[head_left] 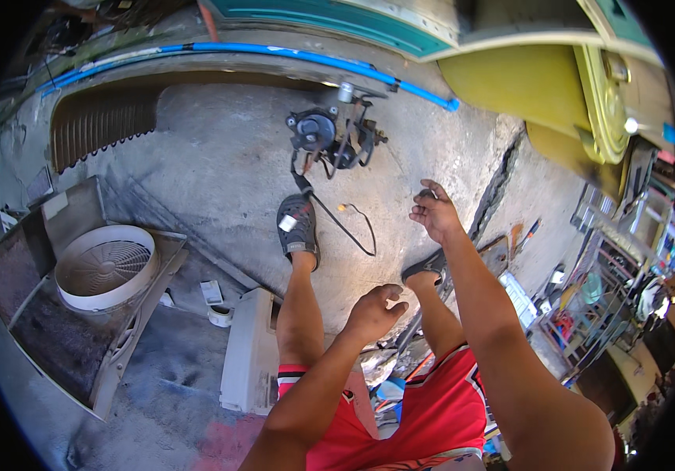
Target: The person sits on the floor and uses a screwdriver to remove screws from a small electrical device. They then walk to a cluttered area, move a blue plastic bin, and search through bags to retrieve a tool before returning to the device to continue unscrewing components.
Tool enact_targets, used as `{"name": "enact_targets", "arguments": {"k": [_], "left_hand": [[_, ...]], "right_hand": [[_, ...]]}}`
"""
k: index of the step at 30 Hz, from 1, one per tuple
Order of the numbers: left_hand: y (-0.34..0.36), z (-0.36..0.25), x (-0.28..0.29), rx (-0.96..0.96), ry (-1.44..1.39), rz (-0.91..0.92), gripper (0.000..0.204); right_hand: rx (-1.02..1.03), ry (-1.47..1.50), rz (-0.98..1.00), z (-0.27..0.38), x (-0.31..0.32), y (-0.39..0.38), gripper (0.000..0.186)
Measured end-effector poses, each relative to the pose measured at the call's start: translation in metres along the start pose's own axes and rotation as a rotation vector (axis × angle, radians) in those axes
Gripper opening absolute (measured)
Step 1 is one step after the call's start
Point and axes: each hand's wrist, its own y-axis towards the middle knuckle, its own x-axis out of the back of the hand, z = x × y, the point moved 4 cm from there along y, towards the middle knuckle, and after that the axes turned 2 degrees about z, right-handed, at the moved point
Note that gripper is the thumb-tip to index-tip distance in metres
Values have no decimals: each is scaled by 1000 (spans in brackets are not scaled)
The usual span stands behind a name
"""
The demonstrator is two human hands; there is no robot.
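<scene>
My left hand (376, 314) hovers over the gap between my legs, its fingers loosely bent and the thumb apart, holding nothing I can see. Farther forward and to the right, my right hand (435, 213) is raised over the floor with its fingers apart. A dark patch shows at its fingers; grease or a small thing, I cannot tell which. Ahead of both hands, touching neither, a dark round motor-like machine part (314, 129) with brackets and pipes sits on the concrete. From it a black cable (337, 224) runs past my left shoe and loops toward a small yellow-orange end.
A casing panel with a round fan guard (107, 267) lies at left, near a white box-shaped unit (247, 353). A blue pipe (290, 53) crosses the far side. Yellow curved panels (526, 86) stand far right; a metal rack (596, 298) holds clutter. A crack (498, 184) splits the floor.
</scene>
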Motion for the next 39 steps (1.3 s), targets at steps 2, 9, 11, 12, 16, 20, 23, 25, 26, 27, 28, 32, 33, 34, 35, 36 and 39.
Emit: {"name": "enact_targets", "arguments": {"k": [2, 9, 11, 12, 16, 20, 23, 25, 26, 27, 28, 32, 33, 34, 35, 36, 39], "left_hand": [[-1, -4, 22, -20, -88, -23, 47], [3, -6, 67, -46, -180, -5, 52], [6, -6, 72, -71, -191, 14, 54], [8, -7, 73, -86, -186, 17, 54], [7, -11, 72, -42, -118, 115, 59], [2, -32, 72, -137, -1, 175, 60], [4, -53, 74, -222, -59, 215, 58], [12, -66, 72, -192, -254, 203, 59], [17, -70, 68, -150, -275, 204, 61], [26, -77, 64, -160, -299, 168, 62], [33, -84, 59, -192, -320, 118, 63], [63, -100, 28, -126, -415, 165, 64], [68, -102, 24, -145, -299, 162, 63], [72, -105, 20, -166, -183, 158, 62], [76, -106, 17, -173, -53, 155, 61], [79, -108, 15, -193, -72, 151, 63], [83, -110, 16, -231, -188, 147, 62]], "right_hand": [[-40, -70, -41, 6, -10, 3, 53], [-40, -133, -75, 34, -45, 15, 42], [-44, -223, -91, 40, -51, 19, 38], [-19, -263, -86, 45, -53, 22, 37], [14, -365, -135, 62, -50, 36, 35], [25, -369, -148, 77, -40, 69, 47], [6, -351, -74, 92, -38, 110, 54], [-19, -317, -97, 102, -33, 129, 55], [-11, -317, -42, 105, -32, 134, 55], [-10, -332, -37, 111, -35, 144, 55], [-9, -372, -17, 118, -35, 149, 57], [2, -457, 53, 143, -42, 171, 45], [6, -496, 73, 148, -44, 176, 41], [17, -538, 88, 153, -47, 183, 38], [34, -601, 75, 156, -49, 190, 38], [55, -665, 58, 158, -53, 197, 38], [75, -730, 61, 157, -68, 216, 36]]}}
